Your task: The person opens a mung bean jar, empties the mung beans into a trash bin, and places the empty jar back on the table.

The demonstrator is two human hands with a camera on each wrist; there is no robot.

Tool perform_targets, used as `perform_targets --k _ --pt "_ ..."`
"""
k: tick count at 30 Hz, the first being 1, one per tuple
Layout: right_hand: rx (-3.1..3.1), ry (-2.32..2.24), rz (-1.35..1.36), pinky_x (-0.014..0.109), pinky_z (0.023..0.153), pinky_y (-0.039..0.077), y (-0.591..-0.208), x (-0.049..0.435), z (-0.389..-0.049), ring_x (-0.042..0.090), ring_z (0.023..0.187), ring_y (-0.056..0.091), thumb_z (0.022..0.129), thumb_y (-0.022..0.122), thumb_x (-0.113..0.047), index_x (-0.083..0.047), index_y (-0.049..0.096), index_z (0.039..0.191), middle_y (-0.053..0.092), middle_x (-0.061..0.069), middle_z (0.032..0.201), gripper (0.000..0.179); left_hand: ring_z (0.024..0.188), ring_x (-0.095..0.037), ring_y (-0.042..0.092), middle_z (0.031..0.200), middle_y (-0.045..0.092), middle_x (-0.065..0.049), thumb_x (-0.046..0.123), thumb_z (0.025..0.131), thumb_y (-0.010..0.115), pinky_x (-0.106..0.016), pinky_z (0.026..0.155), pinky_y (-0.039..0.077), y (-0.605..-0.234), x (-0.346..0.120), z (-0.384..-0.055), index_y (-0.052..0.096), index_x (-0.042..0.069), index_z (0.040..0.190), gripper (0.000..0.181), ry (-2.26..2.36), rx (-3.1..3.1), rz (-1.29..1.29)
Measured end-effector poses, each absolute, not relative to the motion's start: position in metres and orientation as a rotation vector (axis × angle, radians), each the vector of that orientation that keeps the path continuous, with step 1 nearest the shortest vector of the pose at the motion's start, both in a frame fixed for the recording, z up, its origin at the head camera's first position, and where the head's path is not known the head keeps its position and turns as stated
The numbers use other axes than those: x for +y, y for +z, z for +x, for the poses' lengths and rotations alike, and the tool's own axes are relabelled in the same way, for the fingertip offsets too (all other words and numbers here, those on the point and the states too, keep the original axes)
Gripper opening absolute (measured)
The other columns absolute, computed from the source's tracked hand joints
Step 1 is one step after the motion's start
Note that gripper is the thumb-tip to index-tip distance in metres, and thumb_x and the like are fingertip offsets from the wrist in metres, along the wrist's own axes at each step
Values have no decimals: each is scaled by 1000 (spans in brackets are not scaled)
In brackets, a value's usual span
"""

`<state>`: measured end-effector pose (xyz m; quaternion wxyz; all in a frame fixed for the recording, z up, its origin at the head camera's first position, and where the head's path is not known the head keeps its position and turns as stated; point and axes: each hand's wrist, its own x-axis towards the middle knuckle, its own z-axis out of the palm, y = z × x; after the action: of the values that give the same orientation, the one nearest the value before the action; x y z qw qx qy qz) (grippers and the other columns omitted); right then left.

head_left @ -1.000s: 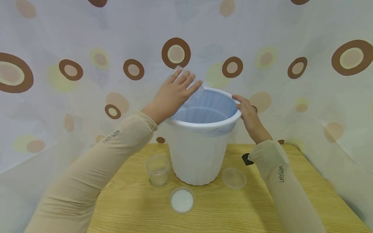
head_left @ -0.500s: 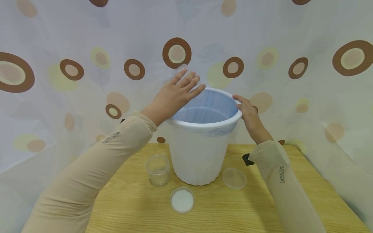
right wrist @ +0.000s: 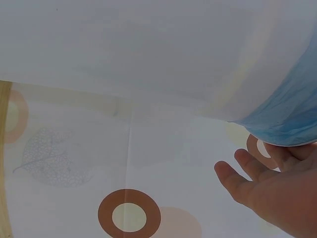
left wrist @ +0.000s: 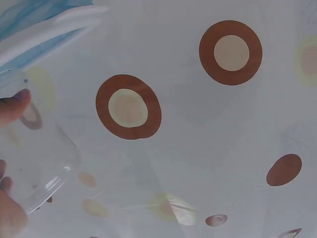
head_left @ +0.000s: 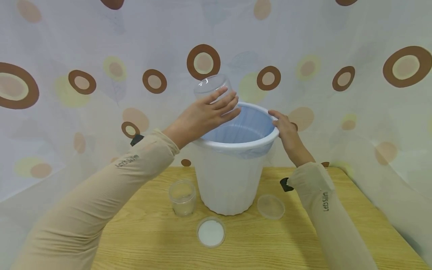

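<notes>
My left hand (head_left: 206,116) holds a clear plastic jar (head_left: 210,86) over the left rim of a white bin. One round end of the jar faces up; I cannot tell whether it is mouth or base. In the left wrist view, fingertips lie against the jar's clear wall (left wrist: 47,163). The white bin (head_left: 229,180), lined with a pale blue bag (head_left: 251,122), stands upright on the table. My right hand (head_left: 288,131) grips its right rim; in the right wrist view, two fingers of the hand (right wrist: 277,193) stick out below the rim.
A second clear jar (head_left: 182,198) stands left of the bin on the wooden table (head_left: 152,240). A round container with a white surface (head_left: 211,232) sits in front. A clear lid (head_left: 271,206) lies to the right. Behind hangs a patterned sheet (head_left: 135,37).
The jar in my left hand has turned from tipped toward the bin to having a round end facing up. The left hand has shifted slightly right and down. My right hand stays on the rim.
</notes>
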<state>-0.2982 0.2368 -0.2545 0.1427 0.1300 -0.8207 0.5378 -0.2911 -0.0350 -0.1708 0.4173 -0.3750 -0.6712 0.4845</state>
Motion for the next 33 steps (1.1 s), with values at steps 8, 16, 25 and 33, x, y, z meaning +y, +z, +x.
perform_targets --k 8,16,25,33 --pt "-2352 1569 390 54 113 19 -255 237 -299 29 141 21 101 28 -25 -7 30 150 21 11 156 52 143 -27 23 153 30 -11 10 88 66 -45 117 5 -170 -36 -290 27 16 152 75 1129 -1788 -984" --pt "-2360 1569 382 55 113 18 -255 237 -298 29 141 20 101 28 -25 -8 30 150 20 10 157 52 143 -29 24 153 30 -12 4 88 66 -41 118 3 -170 -41 -290 23 12 153 79 924 -1953 -1023" --pt "-2363 1559 403 54 113 18 -254 238 -299 28 142 19 102 28 -25 -8 28 151 19 10 157 52 139 -27 33 147 39 -12 -3 87 61 -40 118 10 -172 -45 -295 38 9 142 61 812 -1889 -1045" --pt "-2363 1558 396 56 113 17 -254 238 -297 29 142 18 102 28 -24 -7 29 150 20 11 157 52 140 -26 30 150 37 -11 -2 91 55 -40 117 12 -170 -45 -298 37 11 145 59 810 -1743 -910"
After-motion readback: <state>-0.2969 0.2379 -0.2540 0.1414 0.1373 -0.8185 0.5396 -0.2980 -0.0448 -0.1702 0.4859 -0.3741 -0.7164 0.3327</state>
